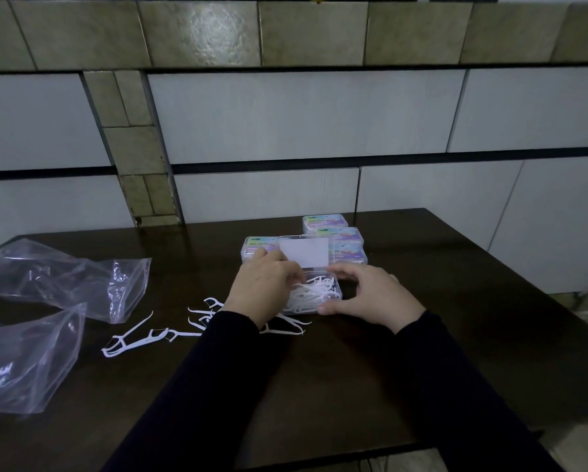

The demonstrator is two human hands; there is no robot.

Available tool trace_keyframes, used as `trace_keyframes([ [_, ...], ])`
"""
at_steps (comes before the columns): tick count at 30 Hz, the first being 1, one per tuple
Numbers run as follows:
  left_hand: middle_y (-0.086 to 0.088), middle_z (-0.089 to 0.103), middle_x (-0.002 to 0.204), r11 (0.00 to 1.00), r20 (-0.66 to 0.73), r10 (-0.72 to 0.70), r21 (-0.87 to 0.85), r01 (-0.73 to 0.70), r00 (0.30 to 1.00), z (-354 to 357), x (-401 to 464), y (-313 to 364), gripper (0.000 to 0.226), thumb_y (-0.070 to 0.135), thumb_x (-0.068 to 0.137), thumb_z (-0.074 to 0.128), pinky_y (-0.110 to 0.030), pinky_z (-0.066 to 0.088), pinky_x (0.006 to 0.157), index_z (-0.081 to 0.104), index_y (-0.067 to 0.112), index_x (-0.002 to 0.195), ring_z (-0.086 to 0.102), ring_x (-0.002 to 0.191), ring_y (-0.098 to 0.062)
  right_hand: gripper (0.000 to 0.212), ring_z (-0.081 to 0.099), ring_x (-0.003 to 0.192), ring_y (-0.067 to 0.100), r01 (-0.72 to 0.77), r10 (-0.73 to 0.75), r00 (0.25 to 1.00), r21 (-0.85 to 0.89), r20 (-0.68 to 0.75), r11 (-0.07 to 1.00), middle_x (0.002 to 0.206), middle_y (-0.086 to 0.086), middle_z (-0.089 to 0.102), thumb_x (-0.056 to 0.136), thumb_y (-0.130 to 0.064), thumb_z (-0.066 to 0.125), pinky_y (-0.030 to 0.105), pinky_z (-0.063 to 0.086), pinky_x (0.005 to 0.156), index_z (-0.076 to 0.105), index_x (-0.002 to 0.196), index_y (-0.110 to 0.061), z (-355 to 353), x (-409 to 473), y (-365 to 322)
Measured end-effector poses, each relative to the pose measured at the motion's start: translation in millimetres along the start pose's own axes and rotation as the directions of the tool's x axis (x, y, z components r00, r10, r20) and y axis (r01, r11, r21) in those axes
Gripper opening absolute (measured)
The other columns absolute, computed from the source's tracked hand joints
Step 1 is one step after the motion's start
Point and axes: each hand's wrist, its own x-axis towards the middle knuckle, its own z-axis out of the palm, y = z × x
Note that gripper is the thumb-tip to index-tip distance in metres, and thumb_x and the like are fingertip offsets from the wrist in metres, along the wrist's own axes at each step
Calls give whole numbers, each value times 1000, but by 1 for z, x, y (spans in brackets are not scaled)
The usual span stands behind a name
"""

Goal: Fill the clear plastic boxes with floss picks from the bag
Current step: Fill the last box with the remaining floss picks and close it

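Here the open clear plastic box (314, 294) sat near the middle of the dark worktop (371, 369), its lid (304, 252) standing up at its 12 o'clock edge and white floss picks (311, 291) heaped inside. The left hand (263, 289) lay over the box's 9 o'clock side with its fingers curled down among the picks; whether they pinched any could not be told. The right hand (371, 296) cupped the box's 3 o'clock end, thumb against the near corner and fingers curved round the far one. Behind the lid, from 11 to 1 o'clock, four closed boxes with coloured labels (333, 233) stood packed together, close to the worktop's far edge where it met the tiled wall (285, 124). Loose floss picks (139, 337) were scattered from 9 to 7 o'clock of the open box, some hidden under the left sleeve. Farther out at 9 o'clock lay a crumpled clear plastic bag (64, 277), and a second clear bag (23, 362) rested at 8 o'clock, reaching the left edge of the view. Bare dark surface stretched toward 3 o'clock up to the worktop's right edge, and toward 6 o'clock between the two black sleeves down to the near edge.
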Motion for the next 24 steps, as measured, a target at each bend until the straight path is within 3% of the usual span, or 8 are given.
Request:
trace_keyframes([
  [3, 6, 57, 115, 999, 4, -23, -41, 23, 1000, 2, -1, -2, 23, 32, 98, 47, -29, 38, 91, 66, 33, 110, 43, 109, -16, 83, 46, 125, 9, -3, 3, 1000, 2, 1, 1000, 136, -16, 52, 66, -61, 76, 43, 33, 109, 43, 138, -40, 0, 0, 0],
  [8, 11, 62, 102, 974, -152, -39, -226, 3, 988, 2, -2, -2, 16, 25, 93, 57, -28, 45, 84, 70, 29, 102, 51, 97, -10, 83, 45, 126, 10, -5, 5, 1000, 4, 12, 1000, 137, -15, 52, 66, -60, 76, 45, 32, 110, 42, 139, -39, -1, 1, 0],
  [11, 18, 63, 97, 974, -56, 34, -220, -46, 998, 2, -4, -1, 13, 36, 88, 64, -22, 42, 83, 71, 34, 98, 49, 92, 0, 83, 46, 126, 9, -1, 0, 1000, 15, 12, 1000, 136, -15, 52, 66, -59, 77, 45, 33, 109, 42, 139, -38, 0, 1, 0],
  [15, 18, 64, 94, 965, -36, -9, -261, -1, 999, 4, -3, -8, 10, 36, 85, 67, -23, 49, 79, 73, 34, 93, 50, 77, 2, 84, 46, 126, 9, -5, 5, 1000, 15, 11, 1000, 137, -15, 52, 65, -60, 77, 45, 34, 109, 43, 139, -39, 0, 1, -1],
  [24, 13, 65, 101, 975, -59, -2, -223, -11, 998, 6, -2, -7, 18, 38, 89, 61, -22, 45, 83, 72, 32, 103, 51, 88, -1, 79, 46, 125, 12, 1, 1, 1000, -64, 25, 998, 141, -13, 48, 73, -59, 73, 42, 32, 110, 39, 141, -37, -4, -4, -6],
])
